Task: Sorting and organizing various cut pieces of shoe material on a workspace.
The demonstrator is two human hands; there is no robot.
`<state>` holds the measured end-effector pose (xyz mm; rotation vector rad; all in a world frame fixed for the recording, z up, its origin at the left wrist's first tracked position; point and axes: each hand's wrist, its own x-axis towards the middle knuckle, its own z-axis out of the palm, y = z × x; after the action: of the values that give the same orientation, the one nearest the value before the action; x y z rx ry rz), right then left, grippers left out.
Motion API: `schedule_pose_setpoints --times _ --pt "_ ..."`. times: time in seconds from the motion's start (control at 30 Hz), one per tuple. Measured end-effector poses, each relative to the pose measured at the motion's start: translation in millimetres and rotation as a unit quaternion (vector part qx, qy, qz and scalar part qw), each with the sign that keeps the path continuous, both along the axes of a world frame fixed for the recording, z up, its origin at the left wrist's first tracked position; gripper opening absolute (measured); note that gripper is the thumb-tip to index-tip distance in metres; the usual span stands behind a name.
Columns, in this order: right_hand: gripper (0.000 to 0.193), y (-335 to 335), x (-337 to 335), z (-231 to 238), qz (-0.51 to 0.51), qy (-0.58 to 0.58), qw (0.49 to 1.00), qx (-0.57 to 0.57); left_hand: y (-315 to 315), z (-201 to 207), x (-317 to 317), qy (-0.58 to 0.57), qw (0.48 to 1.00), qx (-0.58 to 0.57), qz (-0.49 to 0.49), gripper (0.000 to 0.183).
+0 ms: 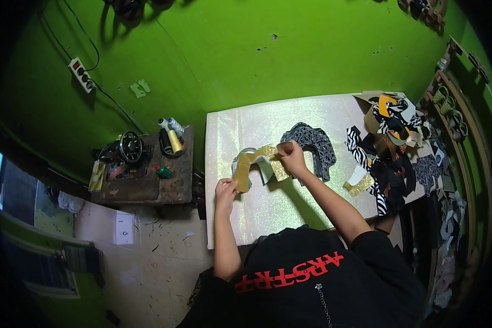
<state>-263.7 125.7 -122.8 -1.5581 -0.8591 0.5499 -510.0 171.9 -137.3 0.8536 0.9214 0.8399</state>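
Note:
Both my hands hold a gold glitter arch-shaped cut piece (248,162) over the pale shiny tabletop (257,218). My left hand (225,192) pinches its lower left end. My right hand (293,159) grips it on the right side, fingers closed. Under and behind the gold piece show white and grey edges of other curved pieces; how many there are is hidden. Just right of it, partly behind my right hand, lies a stack of black-and-grey patterned arch pieces (310,135).
Fabric scraps (396,128), zebra-striped, black and yellow, heap at the table's right. A gold-and-white offcut (359,185) lies before them. On the left, a wooden table (175,186) carries a sewing machine (130,147), thread cones (175,141) and a green bottle (162,171). Shelves (448,109) stand right.

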Motion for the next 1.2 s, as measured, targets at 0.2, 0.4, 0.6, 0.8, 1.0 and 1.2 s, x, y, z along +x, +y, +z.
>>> schedule_pose_setpoints --times 0.2,0.4,0.6,0.8,1.0,1.2 --pt "0.024 19 -21 -22 0.058 -0.067 0.995 -0.038 8 -24 -10 0.2 0.978 0.055 -0.032 0.026" --pt "0.024 26 -28 -40 0.032 -0.115 0.99 -0.078 21 -63 -13 0.282 0.949 0.137 0.013 0.017" --pt "0.025 30 -24 -51 0.006 -0.143 0.986 -0.089 24 -68 -2 0.272 0.957 0.096 0.037 0.012" --pt "0.024 35 -27 -46 0.001 -0.148 0.984 -0.096 29 -80 -3 0.382 0.904 0.189 0.034 0.016" --pt "0.027 34 -19 -53 -0.02 -0.215 0.975 -0.059 24 -45 12 0.497 0.843 0.203 0.031 0.027" --pt "0.039 33 -39 -20 0.138 -0.15 0.973 -0.107 27 -10 42 0.14 0.973 0.179 -0.042 0.029"
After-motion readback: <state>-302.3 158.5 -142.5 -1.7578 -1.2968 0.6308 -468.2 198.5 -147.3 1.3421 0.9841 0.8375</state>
